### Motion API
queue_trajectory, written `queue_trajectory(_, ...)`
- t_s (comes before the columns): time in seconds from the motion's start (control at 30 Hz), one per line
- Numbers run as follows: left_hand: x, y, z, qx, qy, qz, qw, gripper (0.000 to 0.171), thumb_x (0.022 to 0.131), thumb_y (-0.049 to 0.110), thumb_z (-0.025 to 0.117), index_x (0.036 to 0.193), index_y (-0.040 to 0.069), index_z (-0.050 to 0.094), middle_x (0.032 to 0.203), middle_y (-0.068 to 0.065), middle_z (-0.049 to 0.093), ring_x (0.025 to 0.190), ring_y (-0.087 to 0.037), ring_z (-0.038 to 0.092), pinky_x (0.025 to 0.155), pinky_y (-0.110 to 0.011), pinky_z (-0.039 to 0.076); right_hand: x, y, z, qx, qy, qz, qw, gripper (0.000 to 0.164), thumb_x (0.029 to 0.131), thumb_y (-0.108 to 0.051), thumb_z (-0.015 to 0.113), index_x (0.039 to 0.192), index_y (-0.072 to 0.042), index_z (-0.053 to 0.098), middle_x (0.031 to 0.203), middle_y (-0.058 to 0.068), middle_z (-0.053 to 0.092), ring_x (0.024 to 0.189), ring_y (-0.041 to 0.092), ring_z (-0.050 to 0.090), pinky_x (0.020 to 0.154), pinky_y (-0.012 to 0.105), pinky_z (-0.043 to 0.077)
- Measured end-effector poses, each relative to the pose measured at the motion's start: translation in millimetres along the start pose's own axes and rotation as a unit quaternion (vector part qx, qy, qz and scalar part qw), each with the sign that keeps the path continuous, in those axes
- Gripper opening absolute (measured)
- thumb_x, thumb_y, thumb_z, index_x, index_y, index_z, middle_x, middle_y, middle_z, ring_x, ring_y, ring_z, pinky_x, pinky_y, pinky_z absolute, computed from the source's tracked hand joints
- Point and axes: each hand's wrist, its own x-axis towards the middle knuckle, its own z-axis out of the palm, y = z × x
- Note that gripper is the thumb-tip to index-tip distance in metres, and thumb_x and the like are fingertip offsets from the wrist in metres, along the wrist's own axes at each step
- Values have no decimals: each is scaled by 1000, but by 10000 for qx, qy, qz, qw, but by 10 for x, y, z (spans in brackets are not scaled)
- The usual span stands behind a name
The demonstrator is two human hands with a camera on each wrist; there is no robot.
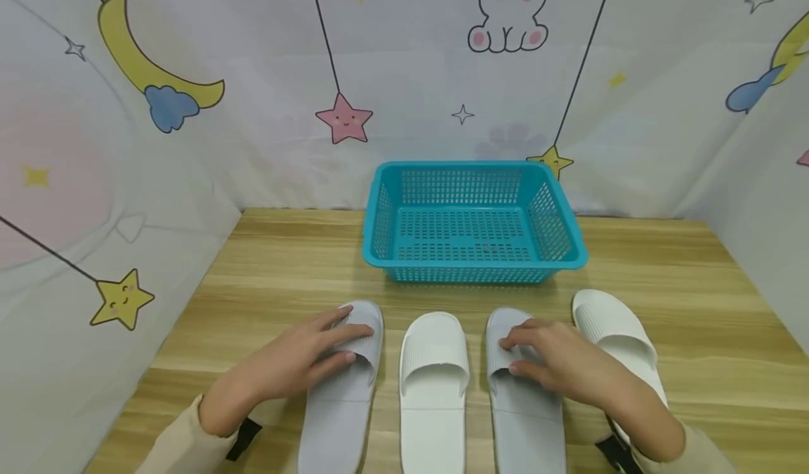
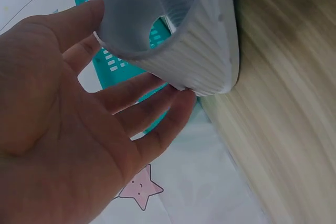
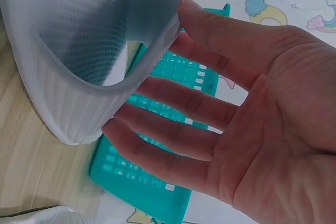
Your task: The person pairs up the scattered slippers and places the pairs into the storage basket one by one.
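My left hand (image 1: 293, 358) rests on the ribbed strap of the left grey slipper (image 1: 335, 418). Its fingers are spread loosely over the strap, and in the left wrist view the thumb touches the strap's edge (image 2: 97, 19). On the strap of the other grey slipper (image 1: 527, 425) lies my right hand (image 1: 562, 358), fingers relaxed and apart. The right wrist view shows that thumb at the rim of the strap (image 3: 176, 22) and the fingertips against its outside. Between the grey pair is a white slipper (image 1: 432, 425), untouched. Another white slipper (image 1: 616, 326), tilted outward, is partly hidden by my right forearm.
A teal plastic basket (image 1: 474, 272) with perforated sides stands behind the slippers, near the back edge of the wood-grain table (image 1: 284, 249). White cloth (image 1: 265, 144) printed with stars and moons walls the table at the back and both sides.
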Motion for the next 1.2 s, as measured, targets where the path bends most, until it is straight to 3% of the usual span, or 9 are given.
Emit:
queue_trajectory(0.2,27,0,-58,29,-14,-309,9995,41,110,30,59,150,21,60,150,-29,54,136,-48,57,103,-64,52,-23,20,-18,73,-77,66,9999,25,90,-23,85,114,-16,80,113,-2,76,104,26,74,83,42,62)
queue_trajectory(0.37,-37,-31,-173,223,438,-763,9959,43,104,30,70,144,18,63,132,-17,64,106,-30,67,85,-50,59,-31,27,-11,72,-51,77,9999,24,91,-23,85,114,-18,80,112,-2,76,102,25,74,81,41,62)
queue_trajectory(0.47,-95,-68,-248,396,813,-1036,9905,44,97,30,79,136,13,67,122,-16,68,94,-27,68,77,-48,59,-26,22,-6,70,-22,75,9999,23,91,-22,84,113,-19,79,110,-3,75,97,21,74,77,39,61)
queue_trajectory(0.63,-207,-123,-345,454,1131,-1855,9751,51,90,37,85,128,6,71,120,-22,72,94,-33,73,77,-52,61,-8,-3,-1,139,-49,28,9999,23,92,-19,83,113,-20,74,108,-4,70,82,7,63,70,31,56)
queue_trajectory(0.83,-307,-198,-394,360,1021,-2700,9568,63,90,50,83,128,2,69,112,-24,73,97,-36,72,77,-54,60,14,-38,-13,126,-116,147,9997,23,93,-19,82,114,-21,72,108,-5,67,79,5,57,68,29,53)
queue_trajectory(1.0,-325,-257,-359,336,911,-3025,9482,68,93,53,78,130,-3,65,112,-28,71,99,-40,71,82,-58,59,8,-53,-10,93,-119,263,9995,23,93,-20,82,114,-22,71,108,-6,67,79,4,57,67,29,52)
queue_trajectory(1.2,-336,-300,-286,294,558,-3274,9428,73,93,57,77,127,-6,61,103,-24,68,88,-34,66,78,-54,57,3,-59,14,136,-138,258,9995,24,94,-20,82,115,-22,71,110,-4,67,82,6,59,69,30,54)
